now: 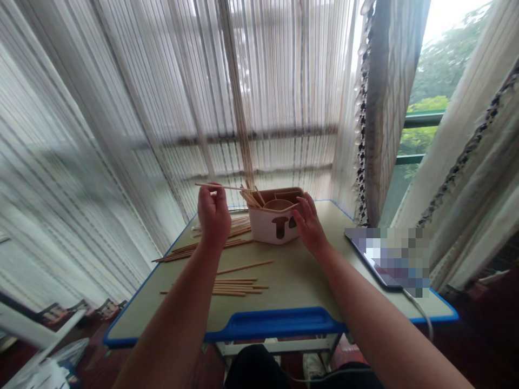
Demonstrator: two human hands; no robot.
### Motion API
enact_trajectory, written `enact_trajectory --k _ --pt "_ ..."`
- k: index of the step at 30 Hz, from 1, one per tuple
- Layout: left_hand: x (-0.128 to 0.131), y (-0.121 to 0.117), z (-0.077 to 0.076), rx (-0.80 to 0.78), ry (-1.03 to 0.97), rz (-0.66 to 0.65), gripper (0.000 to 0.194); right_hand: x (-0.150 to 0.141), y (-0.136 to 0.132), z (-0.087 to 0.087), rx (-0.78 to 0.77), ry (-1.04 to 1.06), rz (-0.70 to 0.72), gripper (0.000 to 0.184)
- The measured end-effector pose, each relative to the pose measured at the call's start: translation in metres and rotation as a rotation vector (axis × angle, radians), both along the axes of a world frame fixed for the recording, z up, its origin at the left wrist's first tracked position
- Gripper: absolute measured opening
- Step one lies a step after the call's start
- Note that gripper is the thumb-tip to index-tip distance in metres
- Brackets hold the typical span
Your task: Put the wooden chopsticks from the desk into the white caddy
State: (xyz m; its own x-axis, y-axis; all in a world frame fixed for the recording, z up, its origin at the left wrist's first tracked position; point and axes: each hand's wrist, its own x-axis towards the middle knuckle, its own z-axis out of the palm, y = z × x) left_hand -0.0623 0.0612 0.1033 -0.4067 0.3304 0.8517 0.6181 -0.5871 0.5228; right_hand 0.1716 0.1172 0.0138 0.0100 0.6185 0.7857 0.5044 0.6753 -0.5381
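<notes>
Over the blue-edged green desk (292,289), the left hand (213,213) pinches a thin wooden chopstick (229,188), fingers together, its long axis level and pointing right toward the white caddy (273,227), nearer the right hand (310,226), whose spread fingers touch the caddy.

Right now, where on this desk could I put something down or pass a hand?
Bare desk shows between the lower chopsticks and the tablet, and along the blue edge. It is crowded around the caddy, with the right hand on it and loose sticks beside it.

light: bright window (430,70) daylight | right hand (310,227) backlit | edges stretched, blurred
</notes>
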Motion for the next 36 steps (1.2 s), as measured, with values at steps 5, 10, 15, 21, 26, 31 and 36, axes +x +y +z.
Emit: enact_trajectory --k 5,10,15,21,26,31,36 --pt "0.005 0.021 -0.004 -0.026 0.180 0.075 0.016 -0.001 0.001 0.000 0.009 -0.008 -0.003 0.045" --pt "0.003 0.038 -0.013 -0.128 0.274 0.049 0.023 -0.003 0.003 0.000 -0.007 -0.004 -0.005 0.046" --pt "0.004 0.032 -0.013 -0.118 0.195 -0.007 0.032 -0.003 0.003 0.000 -0.004 -0.009 0.011 0.046" --pt "0.003 0.026 -0.013 -0.050 0.136 0.060 0.028 -0.003 0.003 -0.001 0.002 -0.011 0.012 0.044" --pt "-0.013 0.041 -0.035 -0.284 0.115 0.151 0.027 0.000 -0.002 0.005 0.057 -0.005 -0.047 0.033" --pt "-0.019 0.044 -0.047 -0.530 0.223 0.211 0.031 0.012 -0.005 0.010 0.125 0.047 -0.178 0.021" --pt "-0.011 0.041 -0.055 -0.794 0.540 0.165 0.031 0.023 0.001 0.009 0.140 0.164 -0.303 0.024"
